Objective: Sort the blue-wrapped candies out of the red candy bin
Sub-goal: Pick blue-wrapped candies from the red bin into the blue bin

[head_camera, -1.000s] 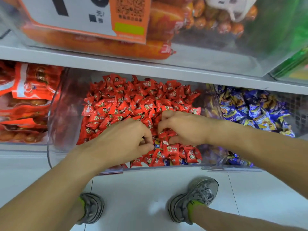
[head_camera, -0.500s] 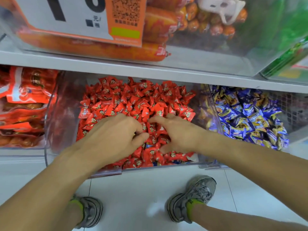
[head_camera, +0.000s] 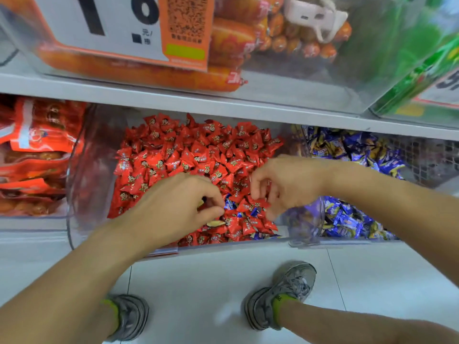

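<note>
The left hand (head_camera: 178,207) covers the near-left of the red candy bin (head_camera: 82,175), and whether its curled fingers pinch a candy cannot be told; the right hand (head_camera: 285,184), just beside it, is motion-blurred and its grip is equally unclear. A few blue candies (head_camera: 229,204) between the two hands are half buried among red ones. Above the bin, the price sign (head_camera: 119,23) is cut off by the top edge.

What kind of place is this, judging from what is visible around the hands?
Most likely a shop's snack aisle: a large price sign with a QR code hangs on the upper shelf, and clear bins hold loose red candies, blue-wrapped candies and packaged sausages.
</note>
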### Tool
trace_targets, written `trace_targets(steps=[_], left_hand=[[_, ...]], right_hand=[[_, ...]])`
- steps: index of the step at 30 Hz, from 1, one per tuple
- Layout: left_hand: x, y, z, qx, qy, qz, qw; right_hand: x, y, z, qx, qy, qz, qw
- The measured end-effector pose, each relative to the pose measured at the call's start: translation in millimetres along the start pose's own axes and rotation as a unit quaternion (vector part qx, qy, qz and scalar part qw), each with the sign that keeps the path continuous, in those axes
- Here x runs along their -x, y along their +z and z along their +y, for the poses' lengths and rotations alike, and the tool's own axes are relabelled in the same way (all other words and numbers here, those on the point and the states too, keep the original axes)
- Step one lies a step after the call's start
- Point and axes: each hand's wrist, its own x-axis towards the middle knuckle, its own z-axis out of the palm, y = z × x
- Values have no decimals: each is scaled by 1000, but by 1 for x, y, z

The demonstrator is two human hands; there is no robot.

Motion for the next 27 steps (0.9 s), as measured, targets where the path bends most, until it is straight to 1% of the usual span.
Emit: trace_targets(steps=[2, 3, 5, 7, 9, 11, 13, 15, 16, 19, 22, 23, 24, 26, 27], left_hand=[[-9, 6, 7, 8, 3, -52, 999], [-13, 9, 8, -6, 3, -81, 997], [-19, 13, 7, -65, -2, -132, 989], [-22, 14, 4, -122, -15, -161, 979], [-21, 16, 4, -160, -14, -161, 974], [-20, 18, 6, -177, -7, -147, 973], [-19, 18, 5, -149, -13, -138, 979], [-20, 13, 3, -84, -29, -138, 986], [-22, 10, 3, -44, -38, -140, 988], [-28, 1, 5, 69, -59, -180, 979], [-34, 3, 3, 86, -79, -229, 966], [-36, 4, 2, 77, -77, -233, 966], [-38, 6, 2, 69, -71, -236, 967], [-41, 10, 4, 86, -61, -243, 964], [-42, 12, 7, 103, -62, -250, 961]], right_hand=[[-8, 17, -2, 25, 5, -63, 998], [-12, 26, -1, 38, -3, -72, 997], [-17, 38, 1, 58, -23, -50, 997], [-20, 43, 2, 71, -35, -34, 996], [-23, 50, 5, 85, -47, -20, 995], [-25, 63, 8, 76, -44, 16, 996], [-25, 72, 9, 55, -33, 47, 997], [-24, 73, 9, 15, -28, 71, 997], [-23, 70, 8, -24, -24, 85, 996], [-22, 59, 4, -147, -16, 96, 984], [-15, 45, 2, -191, -22, 101, 976], [-10, 39, 2, -176, -23, 110, 978], [-5, 33, 1, -130, -28, 130, 983], [4, 25, 0, 10, -34, 176, 984], [7, 24, 0, 65, -30, 183, 981]])
